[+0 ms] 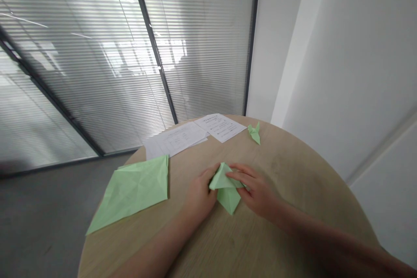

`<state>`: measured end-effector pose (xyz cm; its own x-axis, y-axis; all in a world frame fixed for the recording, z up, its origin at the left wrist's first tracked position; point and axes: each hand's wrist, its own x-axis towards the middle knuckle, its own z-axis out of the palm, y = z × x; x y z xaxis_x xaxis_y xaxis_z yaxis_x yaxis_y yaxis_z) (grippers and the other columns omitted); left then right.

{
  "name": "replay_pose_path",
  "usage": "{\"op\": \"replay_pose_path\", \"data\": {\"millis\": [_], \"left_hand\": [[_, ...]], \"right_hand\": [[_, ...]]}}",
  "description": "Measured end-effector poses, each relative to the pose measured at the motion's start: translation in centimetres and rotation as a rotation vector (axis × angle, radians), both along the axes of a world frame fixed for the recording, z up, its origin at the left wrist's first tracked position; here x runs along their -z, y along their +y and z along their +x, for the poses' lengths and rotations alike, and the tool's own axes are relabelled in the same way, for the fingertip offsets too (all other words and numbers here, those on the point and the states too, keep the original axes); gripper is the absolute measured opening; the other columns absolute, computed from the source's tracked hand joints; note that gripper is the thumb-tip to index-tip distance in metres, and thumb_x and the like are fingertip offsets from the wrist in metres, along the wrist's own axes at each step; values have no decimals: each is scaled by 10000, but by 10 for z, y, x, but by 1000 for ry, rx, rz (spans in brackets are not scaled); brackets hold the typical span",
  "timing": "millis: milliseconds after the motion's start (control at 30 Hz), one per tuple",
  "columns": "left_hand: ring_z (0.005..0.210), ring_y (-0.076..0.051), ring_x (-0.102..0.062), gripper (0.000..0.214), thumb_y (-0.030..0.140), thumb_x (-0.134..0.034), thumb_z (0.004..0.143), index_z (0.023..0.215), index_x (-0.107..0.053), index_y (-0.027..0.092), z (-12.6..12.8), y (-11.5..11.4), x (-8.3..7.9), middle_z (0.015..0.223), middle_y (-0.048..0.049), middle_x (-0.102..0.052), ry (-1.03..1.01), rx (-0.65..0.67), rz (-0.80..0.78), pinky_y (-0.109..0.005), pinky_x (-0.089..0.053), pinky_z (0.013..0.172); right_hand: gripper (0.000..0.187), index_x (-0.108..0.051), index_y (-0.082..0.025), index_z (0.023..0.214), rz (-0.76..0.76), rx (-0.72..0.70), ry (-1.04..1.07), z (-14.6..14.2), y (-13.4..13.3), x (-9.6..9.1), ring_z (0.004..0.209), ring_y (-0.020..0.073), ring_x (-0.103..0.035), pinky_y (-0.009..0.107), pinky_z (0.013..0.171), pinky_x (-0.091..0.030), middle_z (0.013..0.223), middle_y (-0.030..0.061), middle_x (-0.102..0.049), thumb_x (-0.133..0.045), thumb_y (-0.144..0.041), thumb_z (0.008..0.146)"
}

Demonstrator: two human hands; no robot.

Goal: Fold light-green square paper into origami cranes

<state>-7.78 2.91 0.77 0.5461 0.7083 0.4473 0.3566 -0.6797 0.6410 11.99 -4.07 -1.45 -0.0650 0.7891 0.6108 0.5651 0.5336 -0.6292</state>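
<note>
Left fingers [211, 171] and right fingers [243, 177] gripping folded green paper [224, 180], printed sheets [182, 137] (overlapping) beyond

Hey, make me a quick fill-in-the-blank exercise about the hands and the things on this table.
1. The left hand and right hand hold a folded paper whose colour is ____.
2. On the table, the large creased paper lies nearer the ____ hand.
3. As seen here, the small folded figure lies to the ____ of the printed pages.

Missing words: green; left; right.
</note>
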Motion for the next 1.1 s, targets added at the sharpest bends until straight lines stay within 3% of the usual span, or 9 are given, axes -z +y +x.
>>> {"op": "replay_pose_path", "data": {"millis": [100, 200, 300, 367, 533, 700, 933, 1100], "left_hand": [[1171, -248, -681, 647, 14, -500, 749, 1362, -599, 197, -3, -1, 0, 1294, -108, -710, -35, 4, 54, -441, -559, 1014], [1221, -249, -648, 700, 2, -485, 760, 1426, -544, 209, -7, -4, 2, 1358, -123, -665, -50, 18, 147, -450, -540, 1041], [1276, -248, -610, 751, -11, -465, 768, 1477, -496, 233, -11, -7, 4, 1408, -117, -630, -40, 45, 236, -450, -512, 1081], [1279, -244, -607, 770, -15, -459, 771, 1494, -477, 251, -12, -7, 7, 1408, -106, -631, -34, 48, 263, -444, -511, 1082], [1303, -274, -581, 775, 31, -519, 776, 1522, -441, 230, -9, -3, 9, 1446, -134, -588, 0, -6, 258, -473, -497, 1091], [1337, -307, -547, 749, 100, -591, 791, 1519, -449, 204, -6, -1, 7, 1488, -158, -540, 50, 7, 199, -497, -473, 1112], [1338, -297, -560, 717, 96, -574, 814, 1511, -481, 238, -5, 0, 10, 1497, -123, -556, 47, 73, 106, -494, -463, 1128], [1371, -281, -537, 763, 54, -529, 812, 1541, -444, 261, -3, -1, 10, 1533, -101, -529, 57, 77, 34, -471, -440, 1153]], "right_hand": [[644, -633, -343, 1357, -8, 57, 58, -4, 0, 4, 1327, 271, -550, 477, 1120, -466, 1439, 47, -593, -534, -60, 786], [723, -469, -329, 1493, -142, 88, 242, -9, 2, 8, 1224, 282, -609, 456, 974, -561, 1517, 96, -505, -564, -106, 812], [728, -362, -321, 1539, -277, 30, 419, -12, 6, 11, 1099, 268, -669, 418, 854, -594, 1530, 136, -481, -585, -176, 862], [696, -374, -317, 1523, -286, -5, 472, -12, 7, 12, 1046, 254, -692, 405, 837, -597, 1462, 139, -543, -593, -198, 873], [581, -554, -312, 1365, -98, 68, 318, -10, 7, 10, 967, 226, -704, 387, 822, -595, 1181, 75, -699, -586, -129, 815], [617, -594, -311, 1318, 8, 81, 137, -8, 3, 4, 931, 208, -688, 336, 739, -595, 1151, 52, -709, -539, -46, 763], [613, -573, -288, 1354, -42, 96, 147, -8, 3, 4, 969, 216, -692, 355, 773, -604, 1187, 74, -696, -525, -63, 785], [682, -456, -274, 1471, -139, 66, 178, -7, 6, 4, 1181, 275, -654, 429, 907, -584, 1377, 118, -639, -550, -103, 817]]}}
